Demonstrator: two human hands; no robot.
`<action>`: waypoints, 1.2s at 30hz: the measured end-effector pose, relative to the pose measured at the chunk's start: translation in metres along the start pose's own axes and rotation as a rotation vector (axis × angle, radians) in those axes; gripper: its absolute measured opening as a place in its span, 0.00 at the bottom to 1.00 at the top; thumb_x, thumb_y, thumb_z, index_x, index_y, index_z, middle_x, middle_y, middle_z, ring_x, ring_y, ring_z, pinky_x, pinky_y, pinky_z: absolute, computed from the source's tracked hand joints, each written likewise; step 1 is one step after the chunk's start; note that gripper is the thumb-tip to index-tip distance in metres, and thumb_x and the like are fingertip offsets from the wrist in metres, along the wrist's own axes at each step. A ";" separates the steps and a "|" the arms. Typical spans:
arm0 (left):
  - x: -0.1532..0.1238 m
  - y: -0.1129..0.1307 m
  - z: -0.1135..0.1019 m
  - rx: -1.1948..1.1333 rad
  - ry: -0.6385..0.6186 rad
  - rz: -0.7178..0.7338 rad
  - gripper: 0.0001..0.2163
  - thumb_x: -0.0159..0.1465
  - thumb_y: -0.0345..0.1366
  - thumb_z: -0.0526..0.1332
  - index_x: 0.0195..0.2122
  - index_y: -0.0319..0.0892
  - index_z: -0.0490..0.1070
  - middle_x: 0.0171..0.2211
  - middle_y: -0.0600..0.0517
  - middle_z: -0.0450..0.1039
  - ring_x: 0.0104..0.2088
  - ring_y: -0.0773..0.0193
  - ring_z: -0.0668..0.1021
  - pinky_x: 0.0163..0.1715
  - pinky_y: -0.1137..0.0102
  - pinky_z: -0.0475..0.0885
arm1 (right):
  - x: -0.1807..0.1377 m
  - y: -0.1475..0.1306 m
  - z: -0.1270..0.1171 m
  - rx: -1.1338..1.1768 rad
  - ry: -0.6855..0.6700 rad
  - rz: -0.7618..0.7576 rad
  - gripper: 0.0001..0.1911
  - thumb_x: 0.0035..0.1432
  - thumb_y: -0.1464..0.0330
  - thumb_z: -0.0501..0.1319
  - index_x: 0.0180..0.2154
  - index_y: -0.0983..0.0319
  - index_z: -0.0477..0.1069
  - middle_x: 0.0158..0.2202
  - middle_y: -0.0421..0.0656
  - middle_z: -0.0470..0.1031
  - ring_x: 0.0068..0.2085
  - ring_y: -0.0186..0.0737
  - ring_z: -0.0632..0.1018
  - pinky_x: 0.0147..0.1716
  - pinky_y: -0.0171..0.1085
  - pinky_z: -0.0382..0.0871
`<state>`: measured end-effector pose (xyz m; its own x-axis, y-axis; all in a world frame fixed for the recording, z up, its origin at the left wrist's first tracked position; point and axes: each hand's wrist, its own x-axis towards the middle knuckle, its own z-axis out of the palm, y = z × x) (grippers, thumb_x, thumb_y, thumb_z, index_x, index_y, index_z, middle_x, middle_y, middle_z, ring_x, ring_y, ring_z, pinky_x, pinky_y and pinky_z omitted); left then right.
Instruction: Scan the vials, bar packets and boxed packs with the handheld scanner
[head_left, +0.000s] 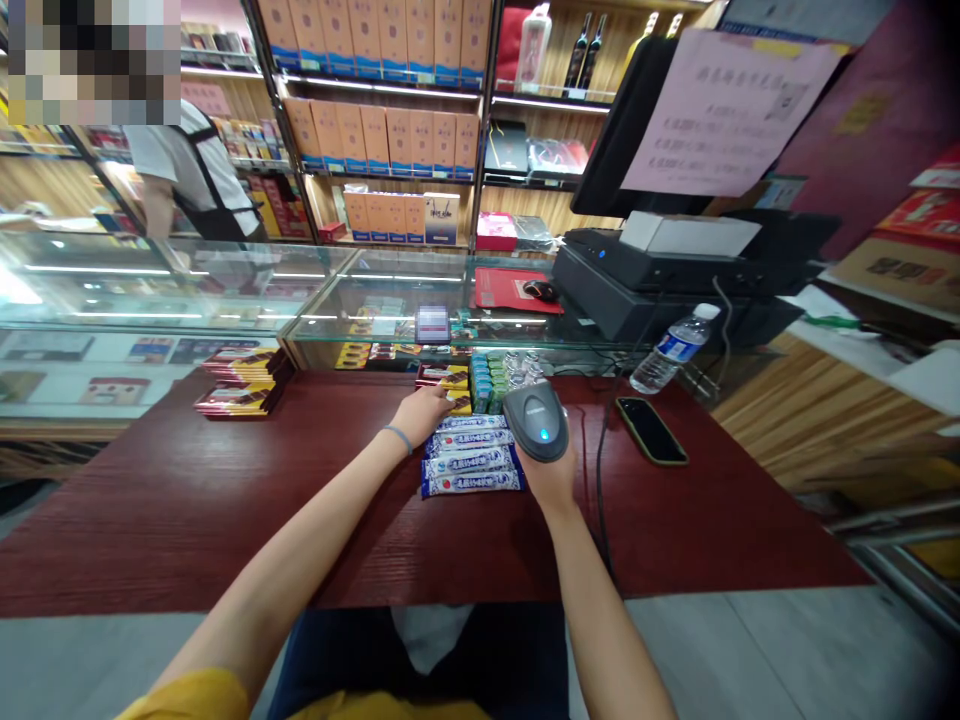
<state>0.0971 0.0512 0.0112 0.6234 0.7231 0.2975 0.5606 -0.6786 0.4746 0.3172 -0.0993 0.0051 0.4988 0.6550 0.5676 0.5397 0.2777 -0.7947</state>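
My right hand [553, 478] is closed around a grey barcode scanner [535, 420] with a blue light, held over the red counter [225, 500]. Just left of it lie several blue-and-white candy bars [471, 458] in a row. My left hand [424, 412] reaches past them and rests on a yellow-and-dark packet [454, 398] at the foot of the glass case; its fingers curl on the packet. Green gum packs [487, 380] stand beside that packet.
A black phone [651, 430] and a water bottle [673, 348] lie to the right, with the scanner cable [600, 470] between. Stacked chocolate bars [244, 385] sit at the left. A receipt printer [660, 262] stands on the glass case [225, 290]. A person stands behind the case.
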 end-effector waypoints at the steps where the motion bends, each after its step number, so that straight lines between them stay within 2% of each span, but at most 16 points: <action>1: 0.000 -0.001 0.000 0.021 -0.012 0.006 0.07 0.66 0.34 0.64 0.39 0.48 0.83 0.36 0.45 0.75 0.40 0.56 0.78 0.47 0.67 0.71 | 0.000 0.000 0.000 -0.003 -0.006 0.006 0.33 0.48 0.61 0.71 0.56 0.62 0.69 0.39 0.48 0.83 0.41 0.47 0.84 0.43 0.40 0.79; 5: 0.003 0.001 -0.002 0.052 -0.047 0.031 0.09 0.66 0.33 0.62 0.40 0.47 0.84 0.36 0.44 0.76 0.40 0.56 0.78 0.48 0.66 0.72 | 0.000 0.000 -0.001 0.002 -0.017 -0.002 0.34 0.47 0.61 0.71 0.55 0.62 0.69 0.38 0.48 0.83 0.40 0.47 0.84 0.42 0.40 0.79; 8: 0.003 0.002 -0.006 -0.063 -0.028 0.026 0.09 0.64 0.31 0.63 0.39 0.47 0.84 0.36 0.44 0.77 0.39 0.56 0.79 0.50 0.65 0.72 | 0.000 0.001 0.000 -0.005 -0.004 -0.018 0.32 0.48 0.61 0.71 0.55 0.62 0.70 0.38 0.48 0.83 0.40 0.47 0.84 0.42 0.40 0.79; 13: -0.013 -0.005 -0.017 -0.380 0.173 -0.024 0.09 0.61 0.34 0.66 0.42 0.51 0.84 0.42 0.47 0.81 0.45 0.53 0.80 0.56 0.62 0.71 | -0.002 0.002 0.001 -0.023 -0.019 -0.005 0.32 0.48 0.61 0.71 0.55 0.61 0.70 0.38 0.48 0.83 0.40 0.48 0.84 0.42 0.41 0.79; 15: -0.026 -0.013 -0.027 -0.398 0.246 -0.030 0.10 0.63 0.35 0.65 0.44 0.51 0.83 0.44 0.47 0.81 0.47 0.53 0.79 0.58 0.62 0.71 | -0.003 0.002 -0.001 -0.030 -0.044 -0.008 0.32 0.48 0.61 0.72 0.55 0.61 0.69 0.39 0.48 0.83 0.41 0.48 0.84 0.41 0.41 0.79; 19: -0.062 -0.038 -0.055 -0.220 0.354 -0.072 0.12 0.66 0.36 0.61 0.49 0.49 0.80 0.45 0.46 0.80 0.48 0.54 0.79 0.57 0.60 0.71 | -0.005 0.002 -0.004 -0.071 -0.069 -0.064 0.32 0.49 0.61 0.71 0.56 0.61 0.69 0.43 0.50 0.83 0.42 0.49 0.84 0.41 0.42 0.79; 22: -0.091 -0.062 -0.080 -0.060 0.425 -0.114 0.12 0.68 0.37 0.58 0.49 0.47 0.78 0.45 0.45 0.79 0.48 0.53 0.78 0.56 0.59 0.71 | -0.007 0.002 -0.005 -0.102 -0.107 -0.129 0.31 0.49 0.61 0.71 0.54 0.61 0.70 0.41 0.49 0.82 0.39 0.49 0.84 0.38 0.42 0.80; 25: -0.121 -0.088 -0.105 0.104 0.461 -0.163 0.12 0.70 0.37 0.56 0.49 0.45 0.77 0.44 0.44 0.78 0.47 0.53 0.78 0.53 0.59 0.72 | -0.008 0.001 -0.005 -0.147 -0.135 -0.218 0.30 0.51 0.61 0.71 0.55 0.60 0.70 0.42 0.48 0.82 0.40 0.50 0.84 0.39 0.42 0.80; 31: -0.172 -0.141 -0.144 0.376 0.441 -0.345 0.15 0.70 0.36 0.53 0.53 0.42 0.75 0.48 0.41 0.74 0.51 0.49 0.74 0.57 0.56 0.69 | -0.012 -0.005 -0.003 -0.282 -0.224 -0.457 0.24 0.54 0.66 0.68 0.53 0.59 0.71 0.36 0.48 0.82 0.32 0.51 0.84 0.34 0.42 0.79; 36: -0.195 -0.172 -0.157 0.485 0.398 -0.437 0.17 0.67 0.32 0.54 0.56 0.43 0.74 0.55 0.39 0.71 0.58 0.47 0.71 0.62 0.53 0.65 | -0.015 -0.001 -0.001 -0.301 -0.268 -0.555 0.26 0.52 0.68 0.68 0.54 0.59 0.71 0.36 0.47 0.82 0.33 0.53 0.84 0.33 0.43 0.79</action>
<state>-0.2064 0.0476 0.0016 0.0980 0.8687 0.4856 0.9449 -0.2343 0.2285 0.3101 -0.1101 -0.0026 -0.0699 0.6343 0.7699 0.8515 0.4400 -0.2852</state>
